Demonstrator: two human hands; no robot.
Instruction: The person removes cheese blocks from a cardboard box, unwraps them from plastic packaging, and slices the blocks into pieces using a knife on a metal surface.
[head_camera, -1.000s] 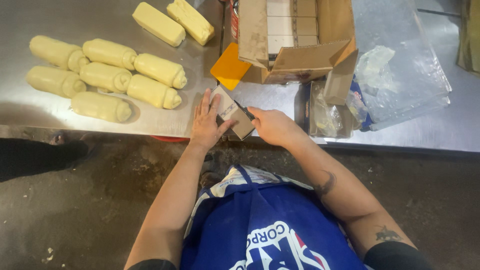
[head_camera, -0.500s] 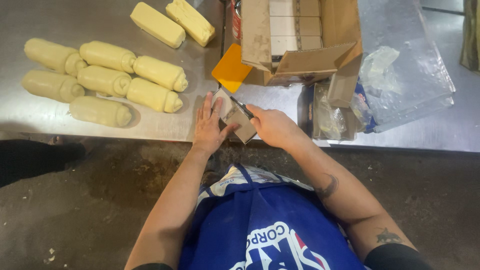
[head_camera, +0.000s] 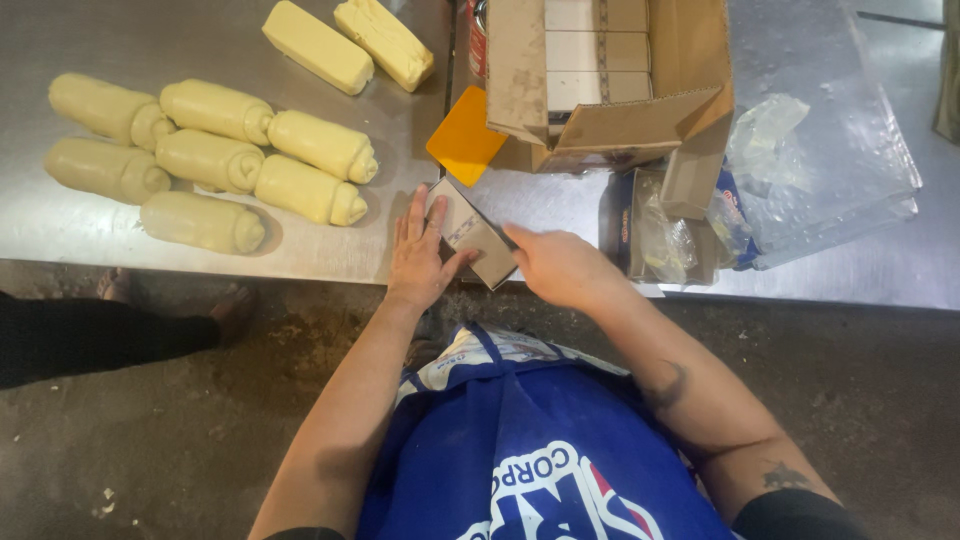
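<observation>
A small pale cardboard carton (head_camera: 468, 232) lies at the front edge of the steel table (head_camera: 130, 45). My left hand (head_camera: 419, 254) rests flat along its left side, fingers on top. From the right, my right hand (head_camera: 562, 264) grips the carton's near end. Several rolled logs of pale yellow dough (head_camera: 210, 150) lie in rows to the left. Two yellow blocks (head_camera: 345, 42) sit farther back.
An open brown cardboard box (head_camera: 600, 85) holding white cartons stands behind my hands, beside an orange scraper (head_camera: 464, 140). Crumpled clear plastic (head_camera: 830, 170) and an opened blue package (head_camera: 660, 230) lie to the right. Someone's dark-clad leg (head_camera: 100, 335) is on the floor at left.
Both hands stay on the small carton and have shifted it slightly; the view has drifted a little.
</observation>
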